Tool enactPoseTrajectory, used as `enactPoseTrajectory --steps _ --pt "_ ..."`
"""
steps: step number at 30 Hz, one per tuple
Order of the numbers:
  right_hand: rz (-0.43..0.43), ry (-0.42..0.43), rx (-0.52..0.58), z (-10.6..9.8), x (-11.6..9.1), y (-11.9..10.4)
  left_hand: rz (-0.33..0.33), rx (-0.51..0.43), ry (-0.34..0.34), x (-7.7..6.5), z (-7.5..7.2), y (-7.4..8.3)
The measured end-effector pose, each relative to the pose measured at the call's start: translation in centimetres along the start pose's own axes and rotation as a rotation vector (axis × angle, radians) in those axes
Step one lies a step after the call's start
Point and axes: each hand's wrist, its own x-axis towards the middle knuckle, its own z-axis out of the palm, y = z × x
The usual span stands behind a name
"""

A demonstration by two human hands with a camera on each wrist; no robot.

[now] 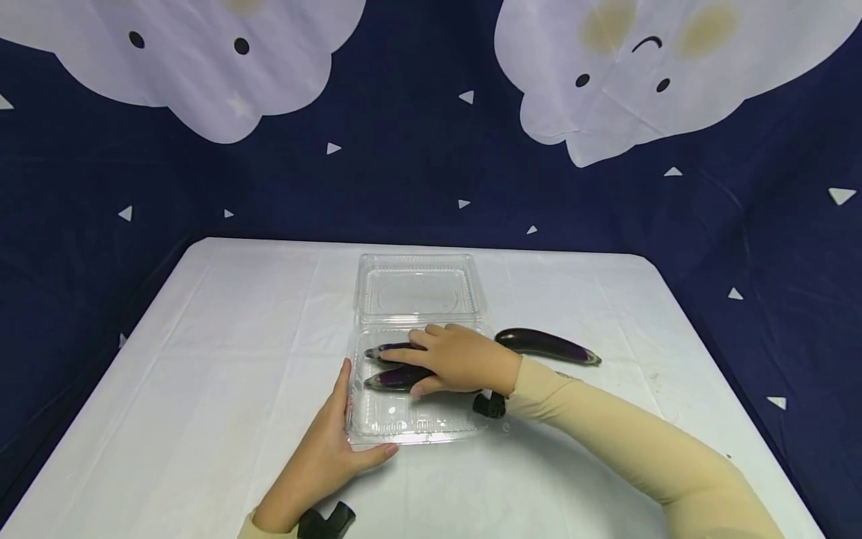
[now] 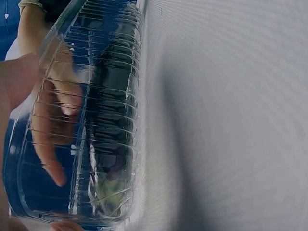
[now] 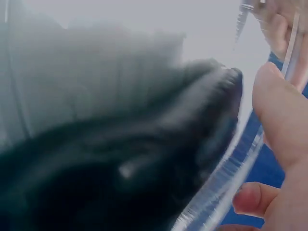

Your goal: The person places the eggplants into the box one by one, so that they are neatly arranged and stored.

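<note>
A clear plastic clamshell container [image 1: 417, 430] lies unfolded on the table, its lid [image 1: 424, 292] toward the back. Two dark purple eggplants lie side by side in the base: the front eggplant [image 1: 387, 379] and the back eggplant [image 1: 377, 350], both partly covered by my right hand [image 1: 465, 359]. That hand reaches over them with fingers extended; in the right wrist view its thumb [image 3: 276, 106] is apart from the blurred eggplant [image 3: 120, 159]. My left hand [image 1: 330, 438] holds the container's front left corner, fingers along the left side, thumb at the front edge.
A third eggplant [image 1: 547, 346] lies on the table just right of the container. White cloth [image 1: 202, 389] covers the table. Behind it hangs a dark blue backdrop [image 1: 404, 187] with clouds and small triangles. Black wrist mounts [image 1: 326, 522] sit at both wrists.
</note>
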Motion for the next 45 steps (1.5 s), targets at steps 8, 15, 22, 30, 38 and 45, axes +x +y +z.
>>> enactPoseTrajectory --steps 8,15,22,30,38,45 --pt "0.046 0.059 0.042 -1.8 -1.5 1.0 0.008 -0.002 0.011 0.0 0.1 0.0" --pt "0.123 0.119 0.096 -3.0 -3.2 2.1 0.008 -0.003 0.023 0.1 0.2 0.0" --pt "0.216 0.157 0.151 -2.9 -5.3 4.0 0.014 0.001 0.028 0.1 0.2 -0.1" --pt "0.338 0.169 0.206 -1.1 -8.1 6.7 -0.008 0.012 0.017 0.0 0.1 0.1" --pt "0.428 0.182 0.267 1.2 -10.0 8.5 -0.003 0.007 0.018 0.0 0.0 0.1" --pt "0.489 0.117 0.298 2.8 -11.1 9.5 -0.003 -0.002 0.012 0.0 0.1 0.0"
